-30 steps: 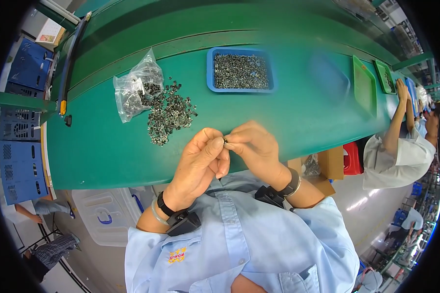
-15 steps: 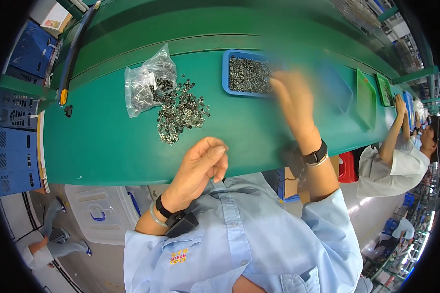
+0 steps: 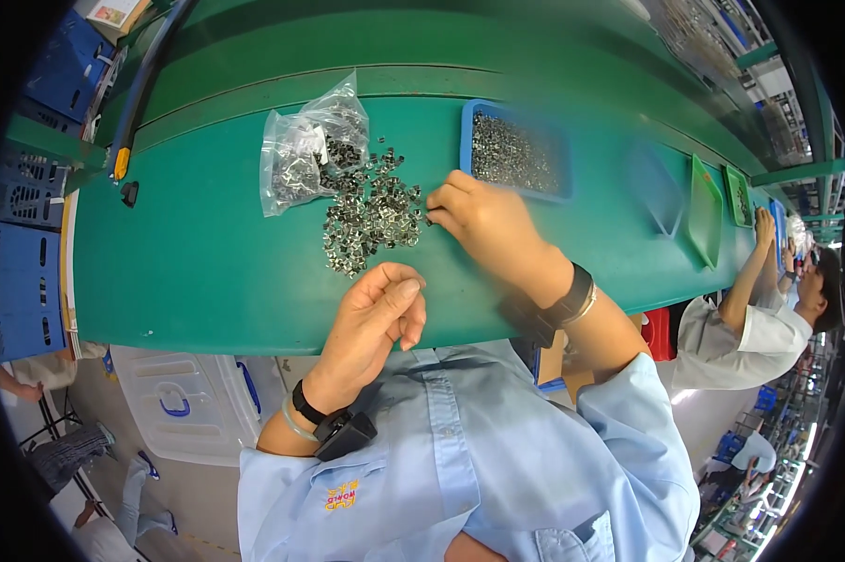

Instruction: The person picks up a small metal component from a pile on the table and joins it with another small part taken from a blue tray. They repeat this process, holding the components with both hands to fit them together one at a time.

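Metal pieces (image 3: 374, 217) left of the right hand's (image 3: 490, 225) bunched fingers look light, stiff, slippery: edges suit pinching. The left hand's (image 3: 370, 314) fingers curl; I cannot tell whether either grips.

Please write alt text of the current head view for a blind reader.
A person's right hand is at the right edge of a loose pile of small shiny parts on a green table; the left hand, loosely curled, is nearer the person. A clear plastic bag lies left of the pile; a blue tray sits beyond the right hand.
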Demonstrator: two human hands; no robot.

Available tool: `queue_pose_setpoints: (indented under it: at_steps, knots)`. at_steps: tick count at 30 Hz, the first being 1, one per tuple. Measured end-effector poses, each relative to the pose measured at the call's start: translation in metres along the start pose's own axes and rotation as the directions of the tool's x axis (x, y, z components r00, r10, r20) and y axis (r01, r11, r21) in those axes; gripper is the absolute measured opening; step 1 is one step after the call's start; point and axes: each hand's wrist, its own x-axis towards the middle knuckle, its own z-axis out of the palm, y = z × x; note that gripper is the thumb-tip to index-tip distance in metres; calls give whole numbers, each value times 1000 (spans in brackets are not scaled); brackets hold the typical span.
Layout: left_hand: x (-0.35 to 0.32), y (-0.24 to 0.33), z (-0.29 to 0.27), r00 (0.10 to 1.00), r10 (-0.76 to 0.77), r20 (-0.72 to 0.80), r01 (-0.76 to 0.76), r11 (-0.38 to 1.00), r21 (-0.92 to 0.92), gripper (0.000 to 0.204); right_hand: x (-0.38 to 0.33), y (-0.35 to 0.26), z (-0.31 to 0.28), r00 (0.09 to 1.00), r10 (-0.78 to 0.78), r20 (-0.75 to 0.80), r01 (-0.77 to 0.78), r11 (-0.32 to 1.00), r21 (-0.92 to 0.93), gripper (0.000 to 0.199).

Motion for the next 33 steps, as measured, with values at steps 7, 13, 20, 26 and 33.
queue_pose_setpoints:
  at_steps: [7, 13, 20, 26, 33]
  knots:
    - [14, 4, 20, 998, 20, -54, -17, 998, 61, 17, -29, -26, -27, 990, 134, -43, -103, 897, 430, 12]
    - [26, -4, 29, 995, -60, 83, 64, 997, -44, 19, -52, -30, -33, 980, 73, -185, -1, 931, 364, 13]
    - [29, -10, 32, 977, -51, 207, 67, 995, -71, 20, -66, -33, -40, 962, 271, -45, -165, 701, 693, 10]
    - [26, -10, 36, 982, -25, 190, 28, 999, -15, 20, -71, -35, -36, 924, 382, 27, -208, 442, 873, 11]
    - [24, -4, 39, 991, -34, 128, 18, 993, 119, 24, -68, -32, -39, 973, 112, -203, -2, 881, 474, 19]
